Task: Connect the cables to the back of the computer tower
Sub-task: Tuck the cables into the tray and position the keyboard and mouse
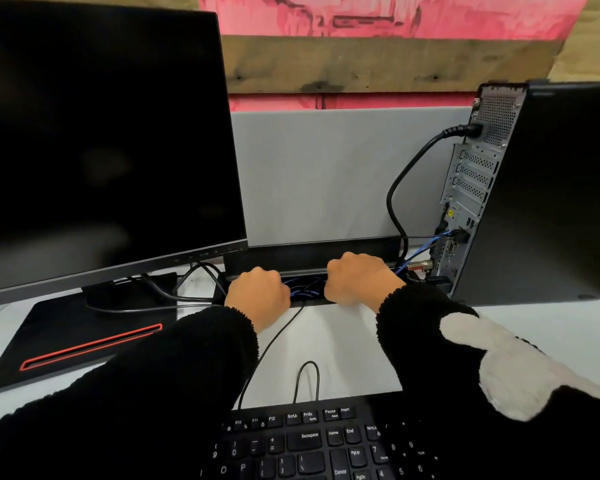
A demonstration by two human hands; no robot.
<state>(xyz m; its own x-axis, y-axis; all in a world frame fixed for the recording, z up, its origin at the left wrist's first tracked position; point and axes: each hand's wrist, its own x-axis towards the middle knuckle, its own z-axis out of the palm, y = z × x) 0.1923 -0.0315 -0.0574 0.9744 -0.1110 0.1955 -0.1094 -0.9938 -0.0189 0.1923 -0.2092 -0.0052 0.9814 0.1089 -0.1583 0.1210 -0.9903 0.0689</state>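
Head view: the left hand (257,292) and right hand (357,280) are curling into the cable tray (309,268), probably fishing out cables (302,289); grip hidden.

Both hands, left hand (257,291) and right hand (359,278), reach with curled fingers into the cable slot (307,289) holding blue cables (303,287), the computer tower (534,188) at three o'clock, its power cable (400,181) plugged in.

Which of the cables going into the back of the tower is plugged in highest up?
The thick black cable: it enters near the top of the tower, while the blue cable joins near the bottom.
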